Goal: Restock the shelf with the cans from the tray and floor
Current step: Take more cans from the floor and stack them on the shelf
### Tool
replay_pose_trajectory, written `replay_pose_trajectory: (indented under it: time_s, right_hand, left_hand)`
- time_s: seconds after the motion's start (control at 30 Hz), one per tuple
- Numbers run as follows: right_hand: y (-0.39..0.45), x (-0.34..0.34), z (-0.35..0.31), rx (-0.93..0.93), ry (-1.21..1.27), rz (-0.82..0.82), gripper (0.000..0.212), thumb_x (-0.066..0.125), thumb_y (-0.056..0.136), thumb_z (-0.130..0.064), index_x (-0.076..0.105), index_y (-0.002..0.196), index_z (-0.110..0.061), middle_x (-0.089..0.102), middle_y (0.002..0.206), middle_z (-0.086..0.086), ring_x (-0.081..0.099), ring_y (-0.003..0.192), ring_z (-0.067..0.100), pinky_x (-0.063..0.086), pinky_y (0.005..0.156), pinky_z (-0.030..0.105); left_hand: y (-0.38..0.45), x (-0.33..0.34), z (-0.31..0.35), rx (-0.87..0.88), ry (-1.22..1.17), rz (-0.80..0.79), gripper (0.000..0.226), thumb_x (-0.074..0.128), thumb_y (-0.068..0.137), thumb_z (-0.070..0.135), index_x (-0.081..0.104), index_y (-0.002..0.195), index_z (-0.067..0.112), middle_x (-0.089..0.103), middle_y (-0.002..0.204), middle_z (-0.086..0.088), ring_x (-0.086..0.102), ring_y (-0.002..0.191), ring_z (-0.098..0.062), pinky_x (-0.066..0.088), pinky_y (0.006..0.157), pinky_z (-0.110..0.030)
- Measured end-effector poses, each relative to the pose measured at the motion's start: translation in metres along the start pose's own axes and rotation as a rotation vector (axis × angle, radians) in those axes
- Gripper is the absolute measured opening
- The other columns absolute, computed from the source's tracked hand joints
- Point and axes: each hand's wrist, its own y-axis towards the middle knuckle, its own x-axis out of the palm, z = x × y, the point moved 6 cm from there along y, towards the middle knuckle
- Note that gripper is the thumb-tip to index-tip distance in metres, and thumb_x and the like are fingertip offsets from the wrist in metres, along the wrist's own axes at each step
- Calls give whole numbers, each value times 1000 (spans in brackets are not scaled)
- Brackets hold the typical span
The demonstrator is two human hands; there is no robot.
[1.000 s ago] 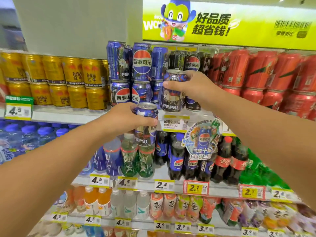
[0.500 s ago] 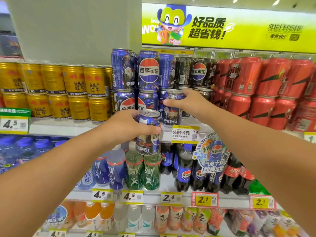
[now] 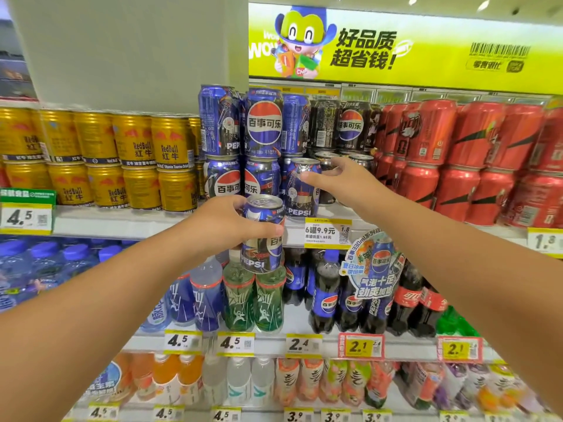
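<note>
My left hand [image 3: 231, 226] is closed around a blue Pepsi can [image 3: 263, 239], held upright in front of the shelf edge [image 3: 122, 223], below the Pepsi row. Another blue Pepsi can [image 3: 301, 193] stands on the shelf at the front of that row. My right hand [image 3: 344, 181] is just right of it with fingers spread; the thumb tip still touches its front. Stacked blue Pepsi cans [image 3: 263, 126] fill the shelf behind and to the left. The tray and floor are out of view.
Gold Red Bull cans [image 3: 137, 166] sit left of the Pepsi cans, black Pepsi cans [image 3: 350, 126] and red cola cans [image 3: 457, 159] to the right. Bottles [image 3: 253, 300] fill the lower shelves. A round promo tag [image 3: 374, 269] hangs from the shelf edge.
My right hand lowered its can onto the shelf, then loosened and slid right. My left hand kept its can just below the shelf edge.
</note>
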Motion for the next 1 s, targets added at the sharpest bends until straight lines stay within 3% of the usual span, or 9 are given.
replay_pose_trajectory:
  time_s: [0.13,0.23,0.3,0.4,0.5,0.67,0.77,0.9,1.0]
  right_hand:
    - [-41,-11,-9,-95,12,109,101,73,80,-60,22,157,-19,53,141,-1,57,117,16,49,91,34]
    - [-66,-6,-12,-114,39,88,90,71,86,-53,27,155,-18,60,132,-6,60,108,6,44,76,17]
    - [-78,4,-10,-92,36,12,84,71,87,-50,31,154,-19,64,127,-11,63,103,3,45,70,15]
    - [-90,30,1,-19,33,-182,84,75,86,-42,32,154,-20,61,130,-9,63,111,8,50,89,27]
    - [-96,56,11,24,85,-302,92,84,77,-37,34,153,-20,60,133,-3,62,117,10,45,107,36]
    - [-99,73,5,-72,93,-239,49,87,72,-44,60,113,-43,70,99,-33,62,92,-17,46,75,6]
    - [-95,73,0,-100,109,-174,34,86,75,-36,56,91,-44,59,74,-48,57,68,-24,39,52,-1]
    - [-89,66,1,-108,93,-108,42,87,70,-43,49,82,-28,55,56,-38,51,50,-15,34,42,4]
    - [-85,56,-1,-87,82,-82,51,87,64,-52,51,83,-22,58,57,-27,51,51,-6,36,45,9]
  left_hand:
    - [-6,-2,7,-14,-9,-2,78,88,40,68,69,108,36,77,92,8,74,84,-14,62,78,-43]
    - [-11,-2,16,-1,-13,-18,80,87,41,70,69,110,35,77,97,2,74,90,-18,62,78,-45]
    - [-15,-2,23,14,-32,-25,74,87,42,69,71,106,37,77,95,6,74,88,-16,62,77,-44]
    - [-19,-1,31,24,-62,-24,81,88,41,69,69,113,38,76,97,13,73,89,-10,62,78,-41]
    - [-21,1,37,33,-69,-25,81,88,45,66,68,117,34,76,103,11,72,94,-12,61,80,-41]
    - [-25,9,44,47,-87,-45,57,89,56,54,73,104,28,78,94,4,74,89,-15,62,77,-44]
    - [-25,12,45,43,-67,-33,74,88,52,57,68,116,27,76,103,2,73,92,-18,62,78,-44]
    - [-23,8,45,133,88,-31,87,73,54,79,62,126,31,73,110,8,69,101,-16,57,89,-41]
    - [-26,1,39,186,291,-6,117,50,52,94,41,146,25,58,138,7,56,124,-13,46,105,-39]
